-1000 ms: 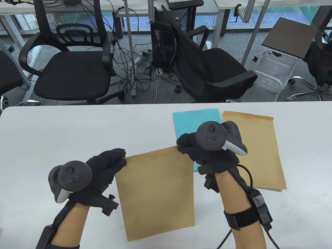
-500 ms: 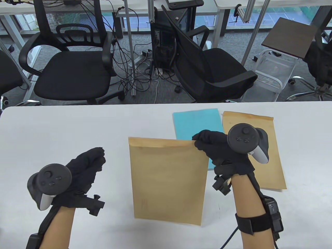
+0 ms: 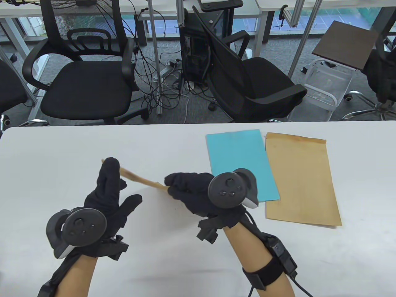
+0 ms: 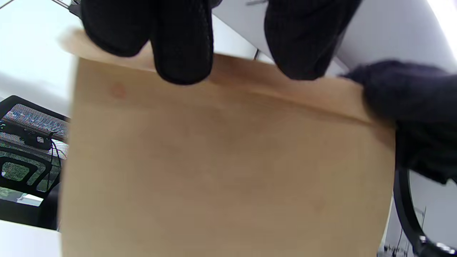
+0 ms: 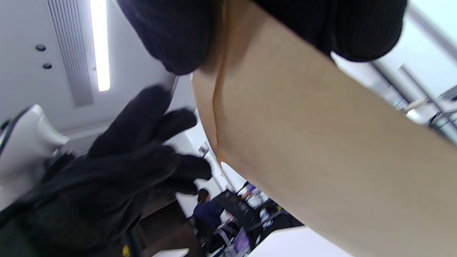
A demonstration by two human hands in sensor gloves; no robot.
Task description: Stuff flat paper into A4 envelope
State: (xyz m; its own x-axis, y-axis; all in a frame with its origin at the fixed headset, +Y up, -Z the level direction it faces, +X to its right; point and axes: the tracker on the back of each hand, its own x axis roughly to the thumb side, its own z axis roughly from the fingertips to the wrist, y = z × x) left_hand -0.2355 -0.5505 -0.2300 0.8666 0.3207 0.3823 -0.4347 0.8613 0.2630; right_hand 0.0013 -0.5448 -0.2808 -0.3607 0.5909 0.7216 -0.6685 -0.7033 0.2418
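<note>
Since half a second ago the held envelope (image 3: 140, 179) has tipped from facing the table camera to nearly edge-on, and has shifted from centre frame toward lower left. It now shows there only as a thin tan strip between the two hands. The right hand (image 3: 198, 198) has swung left with it and pinches its right end; in the right wrist view thumb and fingers clamp the top edge, a narrow grip holding the envelope. The left hand (image 3: 108, 198), earlier apart from it at lower left, has come up to the strip's left end. In the left wrist view its fingertips (image 4: 182, 53) lie over the top edge beside the flap fold, thumb spread aside: a wide grip that touches the edge; whether it pinches I cannot tell.

Judgement: the mouth is being turned up and readied for opening. No sheet is inside yet.

The blue paper (image 3: 239, 164), the task's sheet, lies flat at right of centre, untouched, its lower right corner behind the right hand's tracker. A second envelope (image 3: 301, 182) lies flat just to its right, edges close or slightly overlapped.

The surface (image 3: 62, 148) is white and fills the lower half of the frame. Beyond it, upper frame: two black office chairs (image 3: 86, 83), a computer tower (image 3: 193, 58) amid loose cables, and a white wire basket (image 3: 324, 89) at upper right.
</note>
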